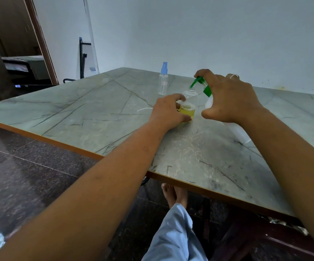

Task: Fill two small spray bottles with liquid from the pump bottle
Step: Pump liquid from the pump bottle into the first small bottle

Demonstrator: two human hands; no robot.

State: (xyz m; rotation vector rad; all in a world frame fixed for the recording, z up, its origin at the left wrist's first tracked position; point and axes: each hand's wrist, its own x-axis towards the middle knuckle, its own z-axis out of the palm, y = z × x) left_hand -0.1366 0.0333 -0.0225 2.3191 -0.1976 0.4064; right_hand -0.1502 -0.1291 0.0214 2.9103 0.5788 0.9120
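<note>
- Left hand [168, 112] is wrapped round the open small bottle [189, 102] at centre frame; it stands on the table [77, 113], roughly a third full of yellow liquid.
- Right hand [231, 98] grips the tilted pump bottle [208, 101] just right of it, with the green nozzle [194, 82] over that narrow neck.
- Risk imo: the spout sits slightly off, so a hard squirt misses and runs down the outside.
- Loose dip tube [144, 109] left of the hand could get knocked away.
- Second spray bottle [163, 80], upper centre, looks empty and capped.
</note>
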